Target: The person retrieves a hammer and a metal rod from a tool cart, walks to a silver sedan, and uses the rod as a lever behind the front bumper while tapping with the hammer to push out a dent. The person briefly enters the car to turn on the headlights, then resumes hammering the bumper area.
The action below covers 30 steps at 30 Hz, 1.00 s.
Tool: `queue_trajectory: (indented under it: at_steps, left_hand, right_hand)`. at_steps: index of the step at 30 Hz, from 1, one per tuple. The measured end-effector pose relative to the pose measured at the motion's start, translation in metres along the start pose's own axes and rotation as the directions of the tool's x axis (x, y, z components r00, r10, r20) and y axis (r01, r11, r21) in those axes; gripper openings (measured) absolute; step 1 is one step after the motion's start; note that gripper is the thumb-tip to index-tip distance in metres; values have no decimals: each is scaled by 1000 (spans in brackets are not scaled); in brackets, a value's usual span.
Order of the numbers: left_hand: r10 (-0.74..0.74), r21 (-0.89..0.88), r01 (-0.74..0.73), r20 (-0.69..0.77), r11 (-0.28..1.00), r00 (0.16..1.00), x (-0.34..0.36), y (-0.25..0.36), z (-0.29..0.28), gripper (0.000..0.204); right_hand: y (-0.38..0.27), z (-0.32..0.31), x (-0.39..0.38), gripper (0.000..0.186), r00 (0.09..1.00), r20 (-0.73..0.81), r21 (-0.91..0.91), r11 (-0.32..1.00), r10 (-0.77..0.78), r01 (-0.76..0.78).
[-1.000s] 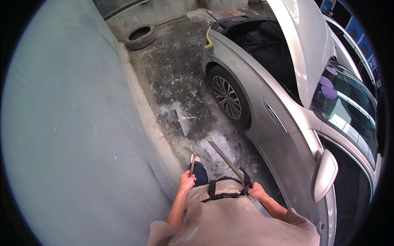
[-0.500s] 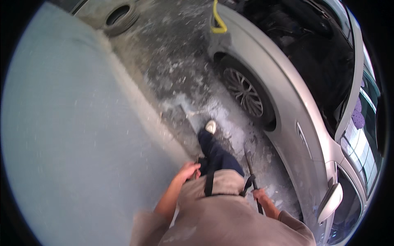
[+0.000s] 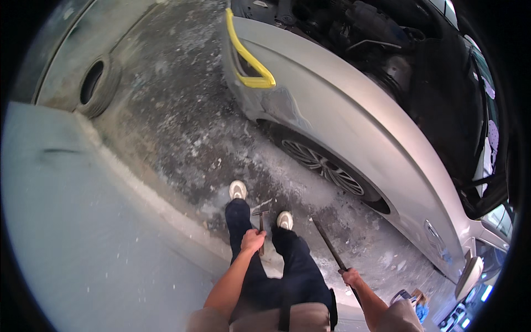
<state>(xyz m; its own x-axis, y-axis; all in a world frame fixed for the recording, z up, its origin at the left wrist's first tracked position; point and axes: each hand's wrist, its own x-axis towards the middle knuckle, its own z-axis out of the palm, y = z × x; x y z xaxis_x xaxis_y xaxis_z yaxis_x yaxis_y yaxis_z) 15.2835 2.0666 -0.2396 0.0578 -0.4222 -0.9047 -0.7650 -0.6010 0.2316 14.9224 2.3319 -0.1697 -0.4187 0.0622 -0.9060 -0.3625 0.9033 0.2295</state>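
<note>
My left hand point(image 3: 253, 240) is closed around the handle of a small hammer point(image 3: 261, 221), its narrow head pointing away from me above the floor between my shoes. Lower right, my right hand point(image 3: 349, 276) grips a long dark metal bar point(image 3: 327, 240), which slants up and left toward the floor. Past the bar stands a silver car point(image 3: 354, 99) with its engine bay point(image 3: 398, 66) exposed. Yellow tape point(image 3: 255, 82) edges its headlight, and a duller grey patch point(image 3: 282, 105) marks the fender beside it. Neither tool touches the car.
A pale wall point(image 3: 110, 221) runs along my left. A tyre point(image 3: 100, 86) leans near the wall's far end. The car's front wheel point(image 3: 326, 166) is close on the right, with its side mirror point(image 3: 469, 276) farther back. The concrete floor point(image 3: 182, 105) is stained and patchy.
I have moved forward along the car, and the headlight and tyre appear nearer. My left hand has swung forward from my waist, bringing the hammer into sight. The bar stays in my right hand.
</note>
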Motion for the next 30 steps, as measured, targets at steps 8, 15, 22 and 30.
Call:
queue_trajectory:
  at_steps: [8,15,22,30]
  left_hand:
    - [50,198,-53,21,979,999,250,77,-32,40]
    - [310,241,-255,-231,936,922,386,75,-2,39]
    - [354,274,-289,-228,917,907,483,24,70,40]
    - [602,-192,-817,-589,543,539,396,135,27,30]
  right_hand:
    - [-132,84,119,55,920,-297,-204,958,-255,200]
    - [-150,130,196,39,913,-318,-228,956,-254,186]
    - [-87,171,337,41,976,176,141,985,-127,102]
    - [-74,183,336,52,959,-253,-12,991,-131,132]
